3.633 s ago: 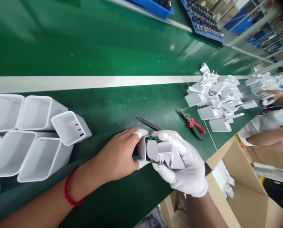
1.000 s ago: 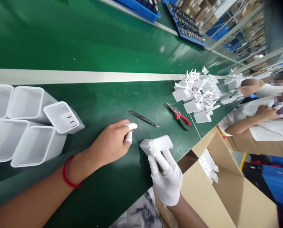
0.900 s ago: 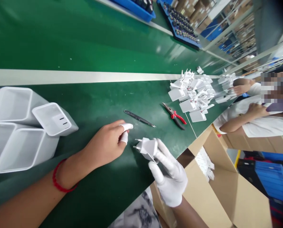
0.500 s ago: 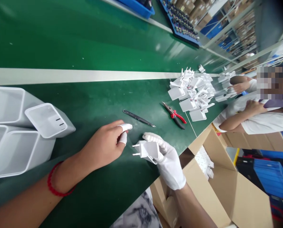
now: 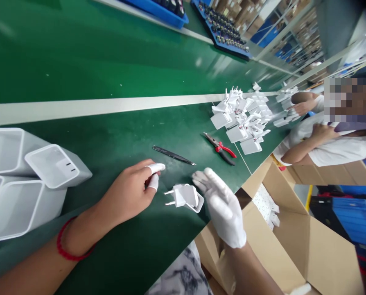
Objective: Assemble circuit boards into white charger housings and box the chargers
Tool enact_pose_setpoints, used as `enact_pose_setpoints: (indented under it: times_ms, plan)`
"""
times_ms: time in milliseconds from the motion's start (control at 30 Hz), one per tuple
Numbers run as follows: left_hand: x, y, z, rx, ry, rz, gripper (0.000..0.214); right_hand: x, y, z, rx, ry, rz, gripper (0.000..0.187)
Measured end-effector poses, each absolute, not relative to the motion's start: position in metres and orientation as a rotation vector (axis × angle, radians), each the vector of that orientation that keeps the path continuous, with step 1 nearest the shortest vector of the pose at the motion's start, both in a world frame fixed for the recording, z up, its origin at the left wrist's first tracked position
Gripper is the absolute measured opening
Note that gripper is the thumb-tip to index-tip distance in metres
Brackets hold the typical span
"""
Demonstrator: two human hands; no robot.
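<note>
A white power adapter housing with two round metal pins lies on the green bench between my hands, its pins pointing left. My right hand, in a white glove, is just right of it with fingers stretched out, holding nothing. On the bench left of the pins rests my left hand, white covers on thumb and index finger. Those two fingertips are slightly apart with nothing between them; the other fingers are mostly hidden. Black tweezers lie beyond the left hand. Farther right are red-and-black pliers.
White bins stand at left, with a smaller white slotted housing on them. Many white adapter parts are piled at right. Below them is an open cardboard box. A co-worker sits beyond. Blue trays line the back.
My right hand has let go of the adapter housing and drawn a little to the right, its fingers now extended. The left hand keeps its pose; the whole view has shifted slightly.
</note>
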State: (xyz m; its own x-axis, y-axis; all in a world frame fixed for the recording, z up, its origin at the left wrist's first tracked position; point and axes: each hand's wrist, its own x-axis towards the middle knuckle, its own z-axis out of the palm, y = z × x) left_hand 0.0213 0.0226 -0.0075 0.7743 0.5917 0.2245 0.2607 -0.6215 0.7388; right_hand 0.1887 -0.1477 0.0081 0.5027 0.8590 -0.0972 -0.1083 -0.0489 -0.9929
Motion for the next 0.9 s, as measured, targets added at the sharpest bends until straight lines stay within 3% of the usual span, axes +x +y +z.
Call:
enact_pose_setpoints:
  times_ms: [100,167,267,433,667,767,900]
  plan:
    - [0.021,0.023,-0.009,2.234,0.639,0.586,0.031,0.179,-0.146,0.011,-1.653,-1.173,0.746,0.072]
    - [0.019,0.023,-0.012,2.234,0.654,0.583,0.031,0.173,-0.139,0.011,-1.747,-1.271,0.637,0.063]
    - [0.017,0.023,-0.018,2.241,0.686,0.592,0.030,0.175,-0.125,0.017,-1.639,-0.862,0.797,0.040]
    - [0.017,0.024,-0.022,2.219,0.689,0.537,0.032,0.200,-0.116,0.038,-1.048,-0.030,1.008,0.030]
    - [0.017,0.026,-0.018,2.201,0.720,0.482,0.038,0.220,-0.113,0.043,-0.913,-0.015,1.086,0.020]
    - [0.016,0.026,-0.022,2.194,0.721,0.498,0.036,0.219,-0.115,0.039,-0.941,-0.024,1.084,0.022]
    - [0.016,0.025,-0.028,2.205,0.729,0.558,0.032,0.233,-0.124,0.036,-1.294,-0.220,0.914,0.043]
